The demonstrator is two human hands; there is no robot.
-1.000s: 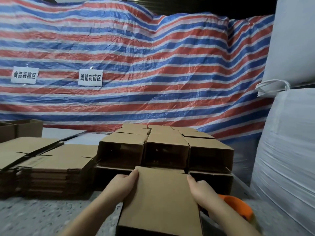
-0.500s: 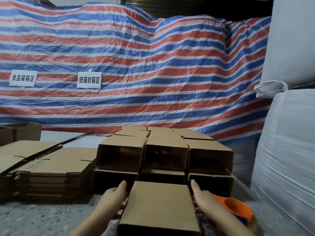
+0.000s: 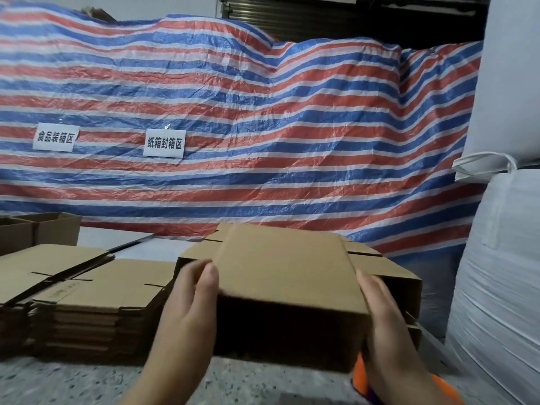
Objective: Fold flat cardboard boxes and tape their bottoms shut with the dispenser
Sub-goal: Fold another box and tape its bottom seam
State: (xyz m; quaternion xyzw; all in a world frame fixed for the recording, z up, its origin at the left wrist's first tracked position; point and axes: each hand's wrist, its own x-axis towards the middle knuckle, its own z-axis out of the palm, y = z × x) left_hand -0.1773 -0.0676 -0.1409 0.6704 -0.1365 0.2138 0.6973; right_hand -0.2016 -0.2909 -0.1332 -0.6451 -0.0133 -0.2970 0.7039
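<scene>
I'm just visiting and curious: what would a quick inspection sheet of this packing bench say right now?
Surface: speckled grey worktop, bare patch near the front.
Job's things: assembled cardboard box held up between both hands; stacks of flat cardboard boxes at left; orange tape dispenser mostly hidden behind the right arm.
Clutter: two open boxes at far left.
Grippers: left hand presses the box's left side, right hand its right side, fingers fairly straight.
Cables: nothing seen.
Surroundings: red, white and blue striped tarp with two paper signs; white bulk sacks at right.
</scene>
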